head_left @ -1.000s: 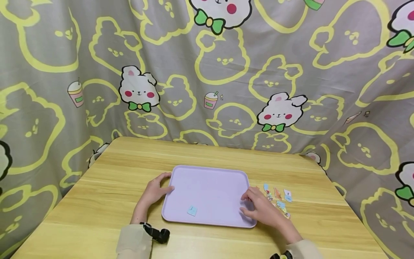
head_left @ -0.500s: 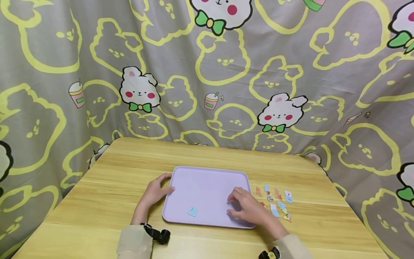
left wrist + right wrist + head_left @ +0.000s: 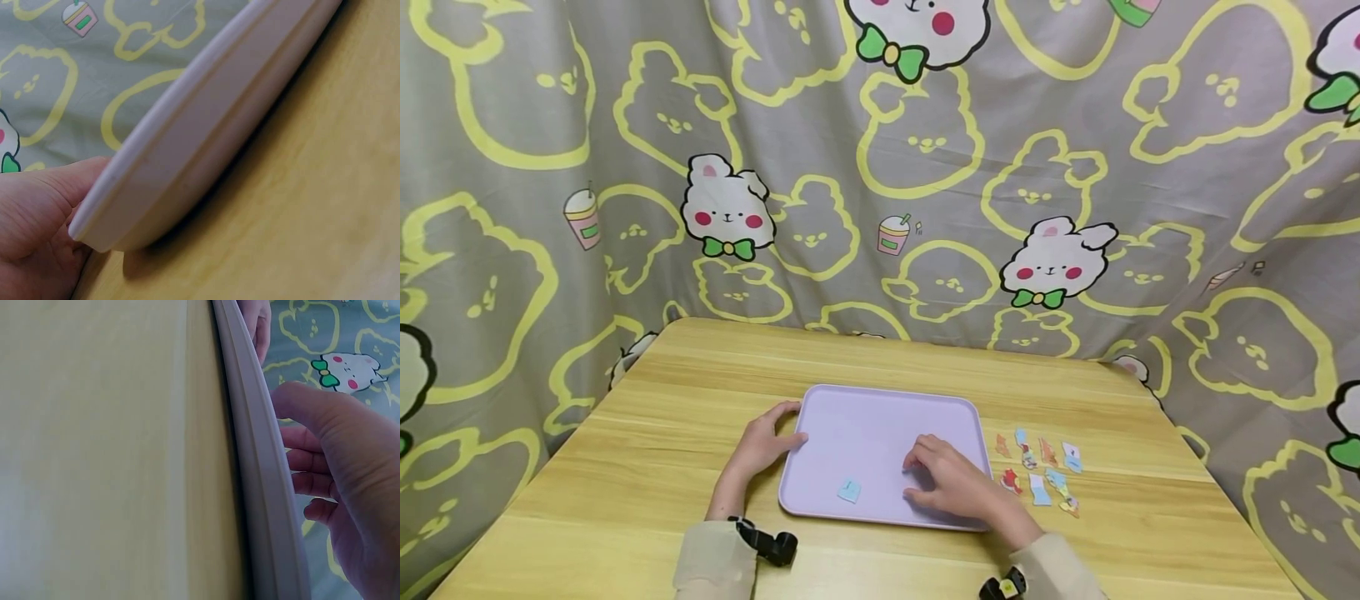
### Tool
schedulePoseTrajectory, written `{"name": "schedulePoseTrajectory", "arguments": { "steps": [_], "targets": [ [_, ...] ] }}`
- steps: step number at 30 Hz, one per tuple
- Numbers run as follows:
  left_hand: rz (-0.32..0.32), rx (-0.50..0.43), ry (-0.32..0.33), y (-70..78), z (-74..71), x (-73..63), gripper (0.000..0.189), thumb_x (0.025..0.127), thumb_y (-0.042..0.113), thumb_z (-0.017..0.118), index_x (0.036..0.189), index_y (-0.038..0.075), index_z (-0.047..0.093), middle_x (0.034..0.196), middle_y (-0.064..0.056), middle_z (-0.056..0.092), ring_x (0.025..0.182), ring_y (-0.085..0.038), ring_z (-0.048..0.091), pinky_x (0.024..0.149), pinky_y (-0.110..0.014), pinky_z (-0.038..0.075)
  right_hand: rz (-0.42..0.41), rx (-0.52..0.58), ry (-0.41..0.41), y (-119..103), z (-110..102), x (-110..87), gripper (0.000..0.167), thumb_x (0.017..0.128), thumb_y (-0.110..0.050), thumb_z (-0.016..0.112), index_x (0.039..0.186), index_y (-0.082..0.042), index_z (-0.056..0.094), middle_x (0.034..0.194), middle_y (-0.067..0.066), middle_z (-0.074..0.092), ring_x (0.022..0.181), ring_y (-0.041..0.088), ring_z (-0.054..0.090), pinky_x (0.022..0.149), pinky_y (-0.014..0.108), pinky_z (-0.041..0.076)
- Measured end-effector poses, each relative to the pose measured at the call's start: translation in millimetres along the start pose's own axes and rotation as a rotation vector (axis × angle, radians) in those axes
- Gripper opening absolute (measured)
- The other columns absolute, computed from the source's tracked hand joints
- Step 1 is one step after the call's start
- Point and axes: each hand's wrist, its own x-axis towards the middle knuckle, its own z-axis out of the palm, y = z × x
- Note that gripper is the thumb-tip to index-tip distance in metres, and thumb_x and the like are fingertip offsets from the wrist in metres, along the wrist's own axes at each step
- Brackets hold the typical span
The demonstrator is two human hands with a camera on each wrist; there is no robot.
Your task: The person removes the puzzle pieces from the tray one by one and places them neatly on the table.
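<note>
A lavender tray lies on the wooden table. My left hand holds its left edge, thumb over the rim; the left wrist view shows the thumb hooked on the tray's lip. Over the right half of the tray, my right hand has loosely bent fingers, with thumb and forefinger apart and nothing visible between them. In the right wrist view the tray's rim hides the fingertips. A small light-blue printed piece lies on the tray near its front edge, left of my right hand.
Right of the tray, several small printed pieces lie loose on the table, among them a red one, an orange one and a white-and-blue one. A grey cartoon-print curtain hangs behind the table.
My right hand has moved left from the tray's right edge to further over the tray, uncovering pieces on the table. My left hand has stayed at the left edge.
</note>
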Motion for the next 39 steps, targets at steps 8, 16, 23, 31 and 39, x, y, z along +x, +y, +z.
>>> {"name": "schedulePoseTrajectory", "arguments": {
  "steps": [8, 16, 23, 31, 39],
  "targets": [
    [0.004, 0.0, 0.0, 2.5, 0.6, -0.1, 0.055, 0.091, 0.017, 0.068, 0.141, 0.006, 0.05, 0.149, -0.023, 0.045, 0.144, -0.045, 0.032, 0.119, -0.06, 0.027, -0.036, 0.004, -0.013, -8, 5, 10.9, 0.029, 0.081, -0.03, 0.077, 0.102, -0.014, 0.065, 0.098, -0.007, 0.06, 0.094, 0.005, 0.054, 0.089, 0.026, 0.052],
    [-0.005, -0.007, 0.004, 1.9, 0.8, -0.3, 0.055, 0.09, 0.016, 0.068, 0.142, 0.006, 0.049, 0.15, -0.023, 0.045, 0.144, -0.045, 0.031, 0.119, -0.06, 0.025, -0.093, 0.014, -0.031, -16, 10, 21.7, 0.028, 0.082, -0.029, 0.076, 0.102, -0.014, 0.065, 0.099, -0.005, 0.06, 0.094, 0.006, 0.054, 0.09, 0.025, 0.051],
    [-0.008, -0.01, 0.003, -0.2, 1.2, 0.1, 0.055, 0.09, 0.015, 0.068, 0.141, 0.007, 0.05, 0.149, -0.022, 0.045, 0.144, -0.045, 0.031, 0.119, -0.061, 0.025, -0.126, 0.007, -0.055, -24, 13, 30.8, 0.027, 0.083, -0.029, 0.075, 0.104, -0.014, 0.065, 0.102, -0.005, 0.06, 0.097, 0.007, 0.055, 0.092, 0.026, 0.051],
    [-0.016, -0.019, 0.001, 0.4, 1.2, -0.6, 0.055, 0.091, 0.015, 0.067, 0.142, 0.007, 0.049, 0.15, -0.022, 0.045, 0.145, -0.044, 0.03, 0.119, -0.061, 0.025, -0.143, 0.0, -0.111, -30, 18, 40.9, 0.03, 0.086, -0.03, 0.073, 0.11, -0.015, 0.067, 0.104, -0.005, 0.06, 0.095, 0.005, 0.053, 0.092, 0.023, 0.05],
    [-0.011, -0.015, 0.008, 1.1, 0.9, -1.5, 0.054, 0.09, 0.015, 0.068, 0.141, 0.007, 0.05, 0.149, -0.022, 0.046, 0.144, -0.045, 0.033, 0.119, -0.061, 0.026, -0.217, -0.008, -0.113, -34, 22, 47.3, 0.029, 0.087, -0.029, 0.071, 0.112, -0.014, 0.07, 0.102, -0.005, 0.061, 0.09, 0.004, 0.052, 0.084, 0.016, 0.047]
  ]
}}
